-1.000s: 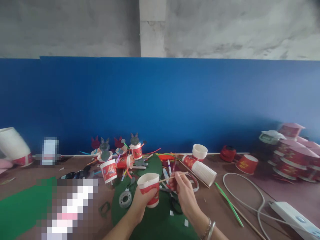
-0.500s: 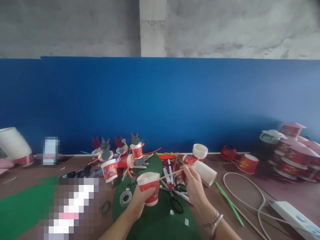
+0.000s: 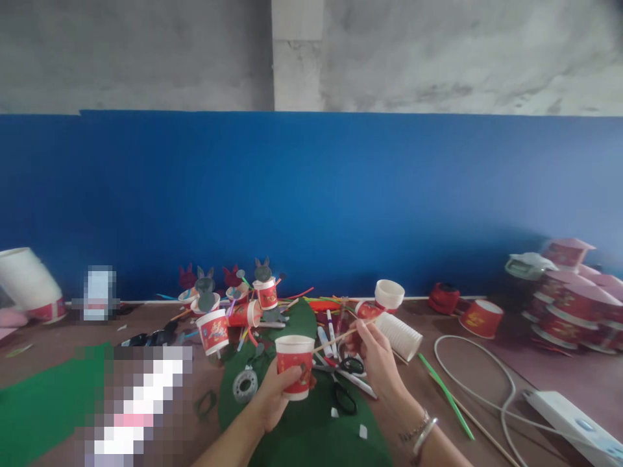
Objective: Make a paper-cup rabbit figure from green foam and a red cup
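Note:
A red and white paper cup is upright in my left hand, with the thumb across its front and a dark round spot showing near the thumb tip. My right hand pinches a thin wooden stick, whose left end meets the cup's right side just below the rim. Whether the stick's tip goes into the cup wall, I cannot tell. Below and between the hands lie black-handled scissors on a dark green sheet. A roll of tape lies left of my left hand.
Several decorated cups with animal-shaped cutouts stand at the back left. Stacked white cups lie behind my right hand. A green strip, a white cable and a power strip are on the right. A blue panel rises behind.
My left hand has turned the cup and shifted it slightly right; its rim looks rounder, less pinched at the right. The right hand keeps the stick at nearly the same place.

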Available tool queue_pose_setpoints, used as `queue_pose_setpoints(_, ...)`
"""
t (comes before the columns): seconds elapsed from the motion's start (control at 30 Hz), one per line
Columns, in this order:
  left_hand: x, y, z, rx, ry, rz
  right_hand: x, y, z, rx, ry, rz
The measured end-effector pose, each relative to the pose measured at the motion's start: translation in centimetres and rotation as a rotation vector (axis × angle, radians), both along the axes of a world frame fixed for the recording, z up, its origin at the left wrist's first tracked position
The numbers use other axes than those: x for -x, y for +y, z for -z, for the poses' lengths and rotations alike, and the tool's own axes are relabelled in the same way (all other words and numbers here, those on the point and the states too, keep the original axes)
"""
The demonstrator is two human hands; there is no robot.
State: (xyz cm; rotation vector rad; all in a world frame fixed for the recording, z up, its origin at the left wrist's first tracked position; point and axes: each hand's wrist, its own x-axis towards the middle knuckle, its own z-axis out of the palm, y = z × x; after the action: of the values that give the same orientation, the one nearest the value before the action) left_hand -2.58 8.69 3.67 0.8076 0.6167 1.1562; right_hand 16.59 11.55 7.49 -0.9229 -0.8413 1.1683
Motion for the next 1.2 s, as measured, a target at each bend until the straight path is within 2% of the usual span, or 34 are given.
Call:
queue_pose_setpoints(0.17,-0.4,0.2,0.4,-0.046,0.128,-0.191,2.1,-1.2,1.0,0.075,0.13,-0.06)
queue_pose_setpoints(0.27,-0.4,0.1,0.7,-0.118,0.293,-0.373,3.2,-2.0,1.3,0.115,0.212,-0.02)
queue_pose_setpoints(0.33,-0.4,-0.1,0.9,-0.186,0.355,-0.443,3.6,-2.5,1.2,0.099,0.236,0.012)
queue_pose_setpoints(0.43,-0.2,-0.2,1.4,-0.24,0.326,-0.397,3.7,-3.1,0.5,0.077,0.22,0.029)
queue_pose_setpoints(0.57,0.0,-0.4,2.5,-0.215,0.243,-0.294,3.6,-3.7,-0.4,0.013,0.174,0.012)
queue_pose_setpoints(0.8,0.2,-0.3,4.1,-0.198,0.259,-0.221,3.5,-4.2,-0.5,-0.07,0.128,0.043)
queue_pose_setpoints(0.93,0.3,-0.1,4.2,-0.17,0.282,-0.195,3.6,-4.1,-0.6,-0.05,0.144,0.046)
queue_pose_setpoints(1.2,-0.3,-0.7,3.1,-0.191,0.284,-0.29,3.8,-3.9,-0.5,0.009,0.187,0.065)
